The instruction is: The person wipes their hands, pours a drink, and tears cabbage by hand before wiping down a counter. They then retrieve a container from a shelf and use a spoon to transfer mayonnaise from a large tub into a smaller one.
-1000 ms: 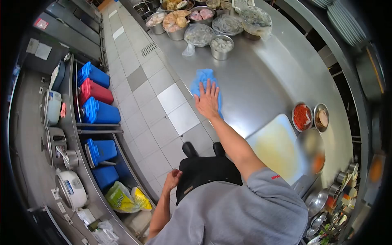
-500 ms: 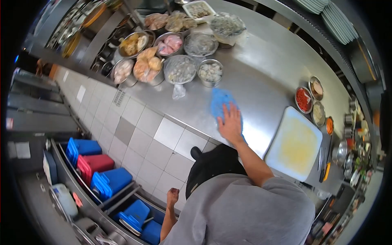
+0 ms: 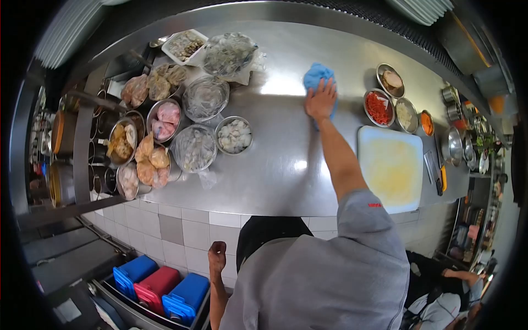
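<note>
My right hand (image 3: 321, 102) reaches out over the steel worktop (image 3: 275, 181). Its fingers are spread flat on a bunched blue cloth (image 3: 318, 74), which shows beyond the fingertips and at the side of the palm. My left hand (image 3: 217, 257) hangs low beside my body, short of the worktop's front edge. Its fingers are curled closed, with nothing visible in them. To the right of my right hand stands a metal bowl of red strips (image 3: 378, 108). A white cutting board (image 3: 390, 170) with a yellowish stain lies nearer, right of my forearm.
At the left stand a bowl of pale pieces (image 3: 234, 135), a plastic-covered bowl (image 3: 194, 147) and several containers of raw food. Knives (image 3: 434, 173) lie beside the board. A steel shelf (image 3: 264, 12) overhangs the back. Lidded bins (image 3: 159, 289) stand behind; another person (image 3: 440, 297) is at lower right.
My right hand and the blue cloth have moved away from the front edge, farther back across the worktop. My view has turned, and another person now shows at lower right.
</note>
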Demonstrator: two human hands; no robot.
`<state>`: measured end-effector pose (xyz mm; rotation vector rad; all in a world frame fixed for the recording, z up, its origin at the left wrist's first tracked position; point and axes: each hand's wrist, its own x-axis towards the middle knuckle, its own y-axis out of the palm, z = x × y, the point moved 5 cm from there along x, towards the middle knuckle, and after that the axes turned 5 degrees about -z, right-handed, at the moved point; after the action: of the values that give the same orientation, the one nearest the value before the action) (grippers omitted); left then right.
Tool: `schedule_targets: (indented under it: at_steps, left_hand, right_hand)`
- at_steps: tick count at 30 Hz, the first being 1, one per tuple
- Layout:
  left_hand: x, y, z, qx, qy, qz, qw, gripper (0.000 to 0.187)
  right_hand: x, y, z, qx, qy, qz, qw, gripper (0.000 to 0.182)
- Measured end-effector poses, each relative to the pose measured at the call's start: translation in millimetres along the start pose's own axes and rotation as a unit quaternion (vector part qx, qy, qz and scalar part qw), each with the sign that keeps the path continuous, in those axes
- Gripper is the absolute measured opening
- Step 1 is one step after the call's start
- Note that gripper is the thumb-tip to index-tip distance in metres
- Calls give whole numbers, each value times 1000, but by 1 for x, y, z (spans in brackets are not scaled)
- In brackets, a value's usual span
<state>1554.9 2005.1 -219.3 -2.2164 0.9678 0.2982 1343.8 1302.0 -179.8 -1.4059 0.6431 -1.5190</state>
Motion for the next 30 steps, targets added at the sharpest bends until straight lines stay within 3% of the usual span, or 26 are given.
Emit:
schedule_targets:
  at_steps: [2, 6, 11, 14, 19, 22, 24, 26, 28, 30]
  left_hand:
    - [2, -4, -4, 15, 1, 23, 1000, 17]
    - [-2, 0, 10, 68, -20, 74, 995, 20]
    - [10, 12, 24, 125, 39, 144, 981, 20]
    - [23, 6, 6, 91, 67, 173, 978, 20]
    - [31, -1, -52, 23, 114, 157, 981, 17]
    - [26, 0, -103, 6, 140, 167, 976, 16]
    - [39, 2, -141, 11, 274, 134, 952, 17]
    - [68, 2, -201, 78, 430, 59, 897, 28]
    - [104, 7, -271, 101, 508, -5, 855, 37]
    - [133, 16, -330, 174, 505, -54, 844, 50]
  right_hand:
    - [11, -1, -43, -33, 44, 8, 998, 67]
    - [-28, -31, -108, -29, 40, -14, 999, 62]
    - [-136, -118, -86, 72, -20, 31, 997, 59]
    - [-206, -165, -68, 44, 4, 38, 998, 59]
    - [-270, -182, 1, 27, 22, -18, 999, 55]
    - [-283, -187, 89, 141, -36, 40, 989, 53]
    - [-310, -187, 143, 209, -94, 92, 969, 54]
    - [-349, -184, 180, 236, -168, 135, 948, 55]
    - [-365, -185, 187, 236, -210, 163, 935, 54]
    - [-366, -187, 183, 245, -231, 181, 924, 52]
